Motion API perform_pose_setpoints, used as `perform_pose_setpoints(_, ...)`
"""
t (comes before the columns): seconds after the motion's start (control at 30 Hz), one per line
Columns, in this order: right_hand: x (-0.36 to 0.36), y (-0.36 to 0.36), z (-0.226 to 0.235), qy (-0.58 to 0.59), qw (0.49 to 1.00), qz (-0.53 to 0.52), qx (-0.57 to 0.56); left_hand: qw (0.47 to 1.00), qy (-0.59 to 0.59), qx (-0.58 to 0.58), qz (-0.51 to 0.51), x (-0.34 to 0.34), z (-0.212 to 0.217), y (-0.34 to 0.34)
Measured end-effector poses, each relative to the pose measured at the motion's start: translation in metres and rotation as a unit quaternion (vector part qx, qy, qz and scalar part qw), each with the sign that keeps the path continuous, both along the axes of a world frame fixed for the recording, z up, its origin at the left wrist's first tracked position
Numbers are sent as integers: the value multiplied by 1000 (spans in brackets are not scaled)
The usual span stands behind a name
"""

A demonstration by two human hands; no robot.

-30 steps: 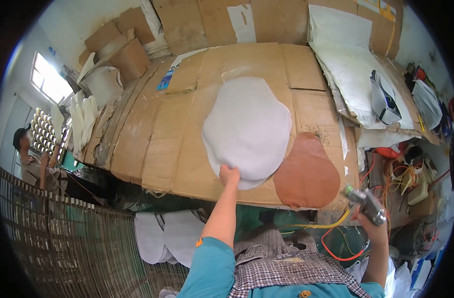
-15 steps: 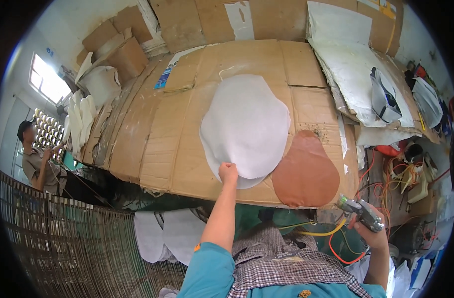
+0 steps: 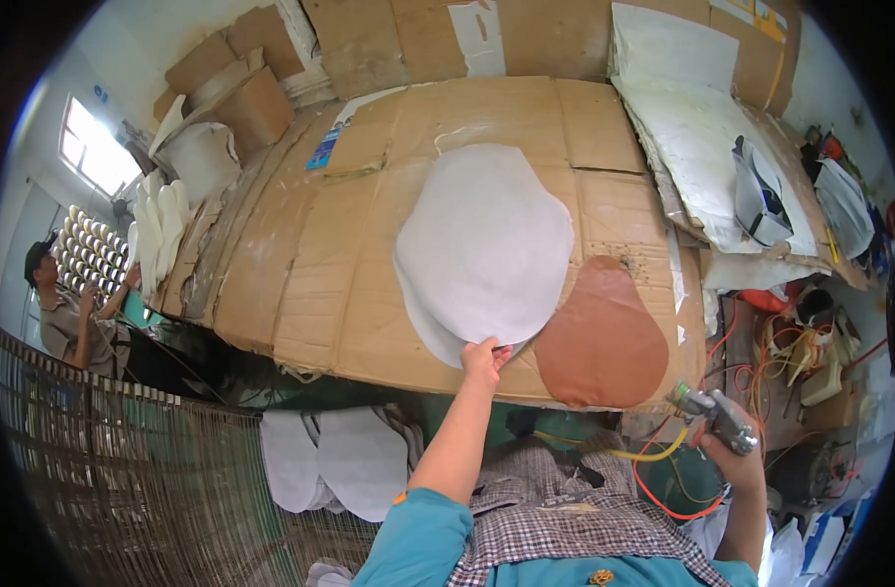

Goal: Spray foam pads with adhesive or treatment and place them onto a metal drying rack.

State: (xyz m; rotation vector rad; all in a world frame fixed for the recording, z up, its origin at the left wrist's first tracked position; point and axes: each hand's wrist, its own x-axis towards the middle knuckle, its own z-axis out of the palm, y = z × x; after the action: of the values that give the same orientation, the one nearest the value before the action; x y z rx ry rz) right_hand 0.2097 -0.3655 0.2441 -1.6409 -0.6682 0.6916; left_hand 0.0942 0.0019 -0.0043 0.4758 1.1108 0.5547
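Pale grey rounded sheets lie overlapped on the cardboard-covered table, the lower one showing along the near-left side. My left hand pinches the near edge of the grey sheet, thumb and fingers closed on it. To its right lies a flat brown pear-shaped leather-like piece, close beside the grey sheets. Off the table's near right corner, my right hand is wrapped round a metal spray gun with a yellow hose. Its nozzle faces left, toward the table edge.
Slatted racking fills the lower left, with more grey pieces hanging near it. A co-worker stands at far left. At right are a white-covered board and tangled hoses. Cardboard boxes sit at back left.
My left hand has moved right along the near edge of the grey sheet, which has shifted slightly there. The spray gun has barely moved. The co-worker's arm has reached out to the right.
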Motion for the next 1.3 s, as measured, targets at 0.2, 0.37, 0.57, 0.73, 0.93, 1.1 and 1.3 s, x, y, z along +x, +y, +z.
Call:
perform_pose_setpoints(0.2, -4, 19, -6, 26, 996, -72, 55, 1000, -11, 27, 11, -3, 0, -8)
perform_pose_setpoints(0.37, -6, 19, -5, -9, 998, 6, 55, 999, -4, 50, -10, -17, -5, -17)
perform_pose_setpoints(0.57, -3, 24, -11, 20, 994, -73, 79, 997, -66, 43, 11, -32, 2, -30)
perform_pose_setpoints(0.73, -13, 35, 10, 0, 996, -24, 86, 967, -211, 66, 124, -45, 60, -4)
perform_pose_setpoints(0.93, -13, 19, 7, -5, 999, 25, 27, 914, -301, 193, 191, -175, 206, 34)
perform_pose_setpoints(1.1, -19, 48, 8, 9, 999, 18, 45, 878, -70, 385, 275, -222, 261, 8)
perform_pose_setpoints(1.3, -12, 32, 13, -8, 997, -77, 27, 890, -150, 323, 285, -262, 289, 24)
